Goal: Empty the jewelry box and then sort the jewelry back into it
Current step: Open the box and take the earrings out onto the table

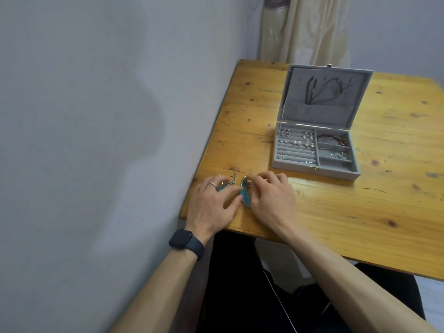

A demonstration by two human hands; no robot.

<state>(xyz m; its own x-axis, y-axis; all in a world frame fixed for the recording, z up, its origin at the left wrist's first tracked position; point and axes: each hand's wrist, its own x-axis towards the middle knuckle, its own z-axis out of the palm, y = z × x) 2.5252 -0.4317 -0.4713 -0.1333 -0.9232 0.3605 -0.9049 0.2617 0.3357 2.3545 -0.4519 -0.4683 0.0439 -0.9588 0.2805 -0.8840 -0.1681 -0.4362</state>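
On the wooden table (336, 212), at the lower middle of the frame, both hands meet over a pair of earrings near the table's left edge. The left hand (211, 200) lies with fingers spread and nearly flat on one teal earring (222, 187), most of which it covers; only a hook and a bit of chain show above the fingers. Its thumb reaches across to touch the teal feather earring (245, 196) that lies between the two hands. The right hand (271, 195) has its fingers curled down onto that earring's metal top, with the thumb beside the feather, pinching it.

The grey jewelry box (314, 168) stands open to the upper right of the hands, well apart from them, its lid (360, 97) tilted back. Dark necklace cords (322, 91) hang inside the lid into a fabric pocket. In the left half of the base, stud and pearl earrings (298, 143) sit in padded rolls; in the top right compartment lies a red bracelet (332, 140), and in the compartment below it small silver pieces (337, 155).

A dark smartwatch (186, 243) is on the left wrist and a ring (212, 185) on a left finger. A cream curtain (307, 27) hangs behind the table at the upper right.
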